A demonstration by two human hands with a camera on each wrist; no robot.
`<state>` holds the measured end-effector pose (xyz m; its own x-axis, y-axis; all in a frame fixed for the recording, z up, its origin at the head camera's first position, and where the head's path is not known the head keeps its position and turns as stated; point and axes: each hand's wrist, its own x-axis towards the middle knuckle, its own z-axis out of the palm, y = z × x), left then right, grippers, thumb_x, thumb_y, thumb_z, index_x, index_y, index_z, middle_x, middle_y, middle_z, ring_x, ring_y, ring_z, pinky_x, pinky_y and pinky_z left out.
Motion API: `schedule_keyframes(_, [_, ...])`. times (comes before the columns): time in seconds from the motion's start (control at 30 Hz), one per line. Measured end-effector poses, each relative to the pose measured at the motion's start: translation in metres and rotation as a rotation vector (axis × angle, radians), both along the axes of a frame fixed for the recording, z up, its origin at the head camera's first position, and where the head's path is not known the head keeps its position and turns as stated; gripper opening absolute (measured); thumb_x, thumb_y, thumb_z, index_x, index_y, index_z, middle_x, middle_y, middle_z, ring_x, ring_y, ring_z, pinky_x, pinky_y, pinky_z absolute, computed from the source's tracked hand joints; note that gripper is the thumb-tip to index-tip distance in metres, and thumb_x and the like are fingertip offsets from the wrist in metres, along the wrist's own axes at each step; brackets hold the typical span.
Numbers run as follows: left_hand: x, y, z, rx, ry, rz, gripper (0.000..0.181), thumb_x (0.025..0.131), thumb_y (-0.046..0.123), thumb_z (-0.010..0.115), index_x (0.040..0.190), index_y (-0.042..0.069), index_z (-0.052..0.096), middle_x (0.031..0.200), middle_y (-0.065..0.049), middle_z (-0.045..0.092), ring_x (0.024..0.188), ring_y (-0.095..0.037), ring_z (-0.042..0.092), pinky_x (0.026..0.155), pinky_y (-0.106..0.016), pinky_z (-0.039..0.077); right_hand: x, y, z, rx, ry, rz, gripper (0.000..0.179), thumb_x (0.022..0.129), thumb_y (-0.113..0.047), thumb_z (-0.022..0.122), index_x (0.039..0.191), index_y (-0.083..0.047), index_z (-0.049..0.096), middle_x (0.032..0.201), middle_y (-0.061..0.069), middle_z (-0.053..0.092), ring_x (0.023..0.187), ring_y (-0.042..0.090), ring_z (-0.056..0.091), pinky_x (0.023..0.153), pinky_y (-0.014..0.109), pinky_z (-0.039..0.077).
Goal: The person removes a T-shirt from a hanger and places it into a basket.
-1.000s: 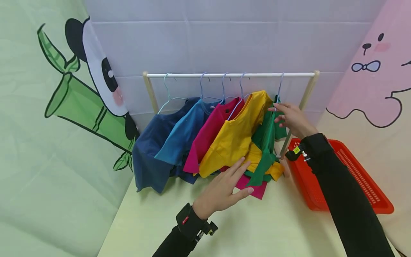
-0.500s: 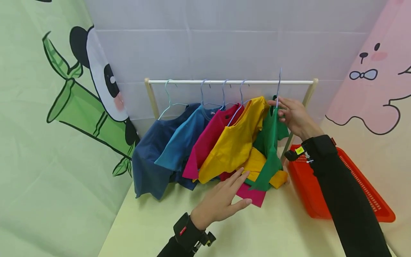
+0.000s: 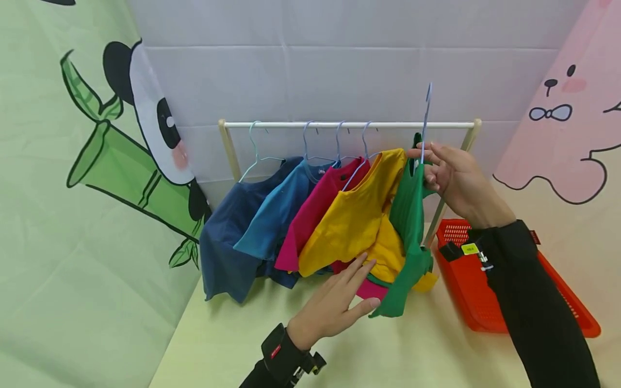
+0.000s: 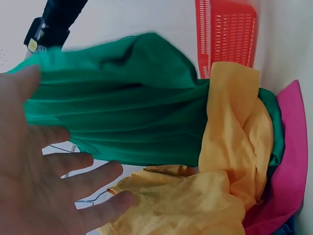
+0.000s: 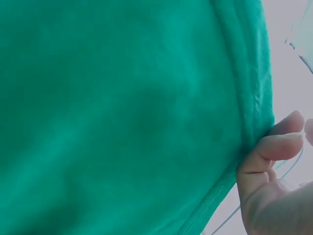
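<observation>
My right hand (image 3: 461,180) pinches a lilac wire hanger (image 3: 427,116) at its neck. The hanger's hook rises above the white rod (image 3: 291,125), and a green shirt (image 3: 409,215) hangs from it. In the right wrist view the green cloth (image 5: 137,107) fills most of the picture beside my curled fingers. My left hand (image 3: 330,304) is spread with straight fingers, its tips overlapping the hem of a yellow shirt (image 3: 354,221) that hangs on the rod. In the left wrist view the green shirt (image 4: 122,103) stretches just behind that hand's thumb and fingers.
Hanging further left are a pink shirt (image 3: 310,221), a light blue shirt (image 3: 267,221) and a dark blue shirt (image 3: 225,242). Folded yellow cloth (image 3: 388,253) and pink cloth (image 3: 371,289) lie below on the pale table (image 3: 233,345). A red basket (image 3: 470,302) stands right of the rack.
My right hand has lifted the green shirt's hanger, so its hook has come up off the rod, and drawn it nearer. The left hand has barely moved.
</observation>
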<state>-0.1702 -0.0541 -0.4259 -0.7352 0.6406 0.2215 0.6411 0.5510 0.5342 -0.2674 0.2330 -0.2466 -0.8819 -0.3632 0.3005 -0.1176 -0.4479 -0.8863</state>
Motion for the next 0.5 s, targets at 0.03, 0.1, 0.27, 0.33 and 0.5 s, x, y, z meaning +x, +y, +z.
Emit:
schedule_keyframes(0.03, [0.0, 0.0, 0.001, 0.013, 0.005, -0.001, 0.076, 0.111, 0.064, 0.034, 0.173, 0.024, 0.016, 0.18, 0.002, 0.012, 0.159, -0.025, 0.034, 0.124, -0.053, 0.035, 0.005, -0.002, 0.0, 0.006, 0.006, 0.009, 0.034, 0.115, -0.023, 0.05, 0.136, 0.003, 0.047, 0.123, 0.011, 0.072, 0.066, 0.014, 0.061, 0.059, 0.02, 0.05])
schedule_keyframes(0.1, [0.001, -0.001, 0.004, 0.053, 0.013, -0.004, 0.076, 0.11, 0.065, 0.03, 0.174, 0.026, 0.014, 0.18, 0.004, 0.01, 0.16, -0.024, 0.032, 0.124, -0.054, 0.035, 0.015, -0.006, -0.001, 0.025, 0.023, 0.019, 0.034, 0.115, -0.022, 0.049, 0.137, 0.003, 0.046, 0.122, 0.011, 0.072, 0.067, 0.015, 0.062, 0.06, 0.02, 0.051])
schedule_keyframes(0.27, [0.006, -0.002, 0.012, 0.196, 0.057, -0.024, 0.081, 0.108, 0.071, 0.02, 0.174, 0.025, 0.014, 0.18, 0.004, 0.012, 0.161, -0.022, 0.029, 0.124, -0.053, 0.035, 0.038, -0.015, -0.012, 0.092, 0.066, 0.019, 0.03, 0.117, -0.021, 0.044, 0.134, 0.003, 0.049, 0.117, 0.008, 0.074, 0.067, 0.013, 0.062, 0.061, 0.019, 0.051])
schedule_keyframes(0.33, [0.009, -0.001, 0.017, 0.254, 0.072, -0.031, 0.081, 0.109, 0.07, 0.02, 0.173, 0.022, 0.016, 0.179, 0.002, 0.016, 0.16, -0.021, 0.03, 0.123, -0.05, 0.036, 0.046, -0.018, -0.02, 0.11, 0.069, 0.023, 0.028, 0.117, -0.021, 0.044, 0.131, 0.003, 0.049, 0.114, 0.007, 0.074, 0.066, 0.013, 0.062, 0.063, 0.019, 0.053])
schedule_keyframes(0.5, [0.021, 0.008, 0.031, 0.335, 0.026, -0.008, 0.075, 0.112, 0.059, 0.038, 0.171, 0.016, 0.023, 0.174, -0.003, 0.031, 0.157, -0.02, 0.038, 0.122, -0.045, 0.038, 0.059, -0.029, -0.042, 0.166, 0.017, 0.011, 0.025, 0.116, -0.021, 0.045, 0.128, 0.001, 0.045, 0.103, 0.003, 0.073, 0.065, 0.011, 0.061, 0.061, 0.02, 0.056])
